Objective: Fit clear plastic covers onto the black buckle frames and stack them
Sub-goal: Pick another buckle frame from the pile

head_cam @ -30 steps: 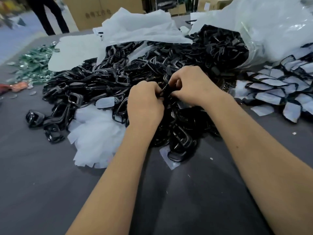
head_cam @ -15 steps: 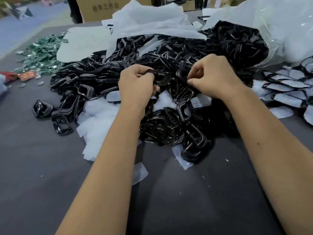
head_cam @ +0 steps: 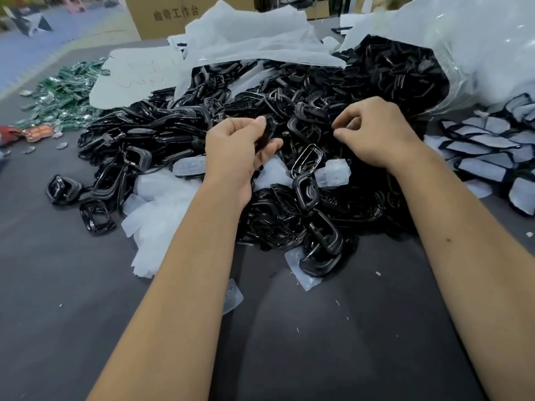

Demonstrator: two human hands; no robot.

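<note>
Both hands have drawn apart since a moment ago, when they worked together over the heap. Now the left hand [head_cam: 240, 146] holds a black frame [head_cam: 265, 134] between thumb and fingers above the heap of frames [head_cam: 289, 117] on the bench [head_cam: 318, 342]. To its right, well apart, the right hand [head_cam: 376, 134] hovers with fingers curled and thumb meeting forefinger; it may pinch something small, but I cannot tell. Clear covers [head_cam: 333, 173] lie loose among the frames. Covered frames [head_cam: 486, 151] lie spread at the far right.
</note>
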